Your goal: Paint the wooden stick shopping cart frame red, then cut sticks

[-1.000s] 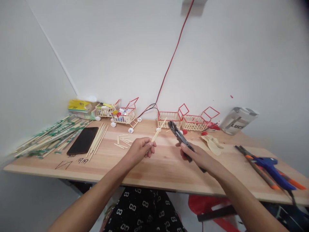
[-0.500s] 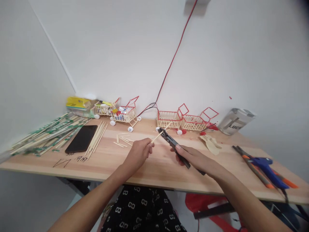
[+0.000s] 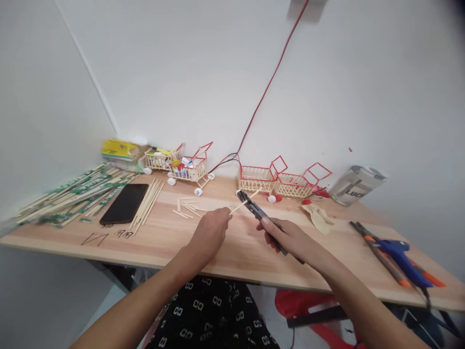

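Note:
My left hand (image 3: 212,232) pinches a thin wooden stick (image 3: 238,208) near its lower end. The stick slants up to the right and passes across the jaws of dark metal pliers (image 3: 256,209). Wrapped round the plier handles is my right hand (image 3: 285,237). Whether the jaws bite into the stick is too small to tell. Short cut pieces of stick (image 3: 187,207) lie on the table just left of my left hand. Beyond the plier tips stands a small stick-built cart (image 3: 256,179) with red edging, a second such cart (image 3: 294,185) beside it.
Left on the wooden table (image 3: 152,247) are loose sticks (image 3: 147,203), a phone (image 3: 124,203) and wrapped chopsticks (image 3: 76,194). Two filled carts (image 3: 191,169) stand at the back. Rightward are a tin (image 3: 358,185), a brown scrap (image 3: 318,218), a blue glue gun (image 3: 403,259) and orange-handled tools (image 3: 387,264).
The view has shifted slightly. My hands still hold the stick and the pliers, with the stick crossing the jaws at nearly the same angle.

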